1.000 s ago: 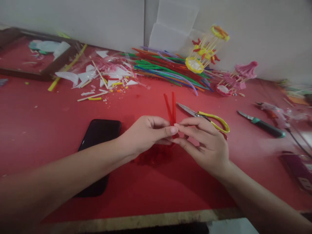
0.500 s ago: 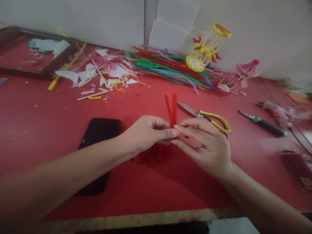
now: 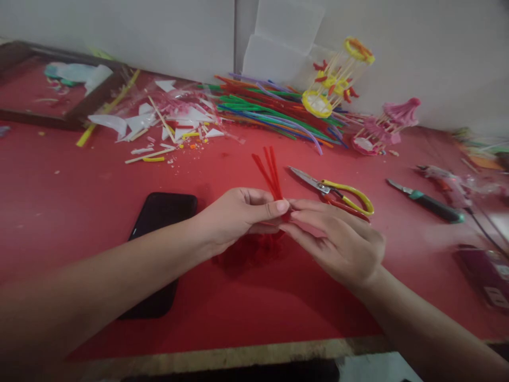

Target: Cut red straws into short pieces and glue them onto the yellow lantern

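Red pipe cleaners [image 3: 272, 172] stick up in a small fan between my two hands, over the middle of the red table. My left hand [image 3: 252, 212] is closed, its thumb pinching the strands against the fingers. From the other side my right hand [image 3: 338, 239] closes its fingertips on their lower part, touching my left thumb. The lower ends are mostly hidden by the fingers. Beneath the hands lies a dark red fuzzy heap [image 3: 254, 249], partly covered and hard to make out. Scissors [image 3: 334, 191] with yellow and red handles lie just beyond my right hand.
A black phone [image 3: 163, 217] lies under my left forearm. To the right are a green-handled knife [image 3: 429, 201], a glue gun [image 3: 447, 183] and a maroon object [image 3: 481, 276]. Behind are scraps [image 3: 139, 124], coloured pipe cleaners [image 3: 274, 111], a yellow stick model [image 3: 318, 104] and a pink one [image 3: 397, 114].
The upper ends of the red pipe cleaners have tilted to the left and spread. My right hand has turned, its fingers lower and more bent around the strands. My left hand stays nearly in place.
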The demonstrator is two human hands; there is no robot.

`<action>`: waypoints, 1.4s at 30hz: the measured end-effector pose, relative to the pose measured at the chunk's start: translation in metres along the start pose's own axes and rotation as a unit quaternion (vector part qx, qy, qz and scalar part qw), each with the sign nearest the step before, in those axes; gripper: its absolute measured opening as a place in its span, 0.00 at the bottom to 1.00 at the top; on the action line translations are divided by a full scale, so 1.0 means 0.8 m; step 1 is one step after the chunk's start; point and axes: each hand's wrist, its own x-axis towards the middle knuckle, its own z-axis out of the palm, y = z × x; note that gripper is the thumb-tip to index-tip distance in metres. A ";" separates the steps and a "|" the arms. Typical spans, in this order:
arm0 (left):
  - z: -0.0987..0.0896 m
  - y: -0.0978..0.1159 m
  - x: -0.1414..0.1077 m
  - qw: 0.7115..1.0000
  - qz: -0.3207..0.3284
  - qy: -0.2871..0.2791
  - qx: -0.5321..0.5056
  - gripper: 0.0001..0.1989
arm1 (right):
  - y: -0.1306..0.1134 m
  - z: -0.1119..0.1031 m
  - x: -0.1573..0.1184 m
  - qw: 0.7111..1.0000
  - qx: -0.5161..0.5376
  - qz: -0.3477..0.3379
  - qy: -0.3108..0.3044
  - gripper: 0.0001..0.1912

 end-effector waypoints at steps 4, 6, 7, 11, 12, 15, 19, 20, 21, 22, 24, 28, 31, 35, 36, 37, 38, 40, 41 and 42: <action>0.001 -0.001 0.000 1.000 0.013 -0.008 -0.016 0.16 | -0.001 -0.004 0.001 0.999 -0.016 -0.028 0.008 0.07; 0.001 -0.002 0.000 0.999 0.019 -0.011 -0.024 0.16 | -0.001 -0.007 0.003 0.999 -0.010 -0.047 0.003 0.08; 0.001 -0.002 0.000 0.999 0.019 -0.011 -0.028 0.16 | 0.000 -0.008 0.004 0.999 -0.005 -0.052 0.002 0.07; 0.001 -0.002 0.000 0.999 -0.008 -0.019 -0.042 0.16 | -0.001 -0.011 0.008 0.997 -0.012 -0.076 0.014 0.07; 0.001 -0.001 0.001 0.998 -0.021 -0.027 -0.049 0.16 | -0.002 -0.011 0.008 0.997 -0.012 -0.076 0.017 0.07; -0.001 0.001 0.001 0.993 -0.050 -0.071 -0.075 0.14 | -0.005 -0.007 0.007 0.998 0.038 -0.037 0.028 0.05; -0.002 0.002 -0.001 0.992 -0.032 -0.106 -0.066 0.11 | -0.008 -0.003 0.002 0.992 0.106 0.039 0.048 0.05; -0.001 0.002 -0.002 0.993 -0.022 -0.100 -0.057 0.12 | -0.009 -0.003 0.002 0.991 0.114 0.053 0.048 0.05; 0.000 0.002 -0.003 0.995 -0.013 -0.088 -0.046 0.13 | -0.009 -0.004 0.003 0.989 0.122 0.068 0.044 0.05; 0.000 0.001 -0.003 0.997 -0.002 -0.075 -0.033 0.14 | -0.009 -0.005 0.004 0.987 0.132 0.084 0.033 0.05; 0.002 0.000 -0.003 0.998 0.033 -0.050 0.000 0.15 | -0.009 -0.006 0.007 0.977 0.167 0.134 -0.011 0.02; 0.000 0.001 -0.004 0.987 0.125 -0.078 0.059 0.12 | -0.007 -0.002 0.007 0.862 0.380 0.310 -0.130 0.03; 0.000 0.003 -0.004 0.979 0.129 -0.141 0.069 0.10 | -0.003 0.004 0.002 0.705 0.563 0.394 -0.176 0.07; 0.000 0.004 -0.004 0.975 0.122 -0.166 0.079 0.08 | -0.005 0.009 -0.003 0.643 0.608 0.438 -0.155 0.06; 0.001 0.003 -0.004 0.976 0.122 -0.161 0.080 0.08 | -0.007 0.009 -0.003 0.652 0.598 0.443 -0.143 0.07; 0.001 0.002 -0.003 0.977 0.124 -0.152 0.081 0.08 | -0.009 0.010 -0.003 0.667 0.584 0.444 -0.129 0.08; 0.001 0.000 -0.002 0.979 0.130 -0.137 0.083 0.08 | -0.011 0.011 -0.002 0.688 0.565 0.442 -0.113 0.09; 0.001 -0.004 -0.002 0.979 0.151 -0.097 0.097 0.08 | -0.016 0.012 -0.001 0.739 0.510 0.433 -0.083 0.09; 0.002 -0.005 -0.002 0.977 0.166 -0.070 0.111 0.08 | -0.018 0.013 -0.001 0.765 0.477 0.427 -0.073 0.09; 0.002 -0.006 -0.002 0.974 0.183 -0.041 0.127 0.08 | -0.020 0.013 -0.001 0.789 0.443 0.420 -0.067 0.10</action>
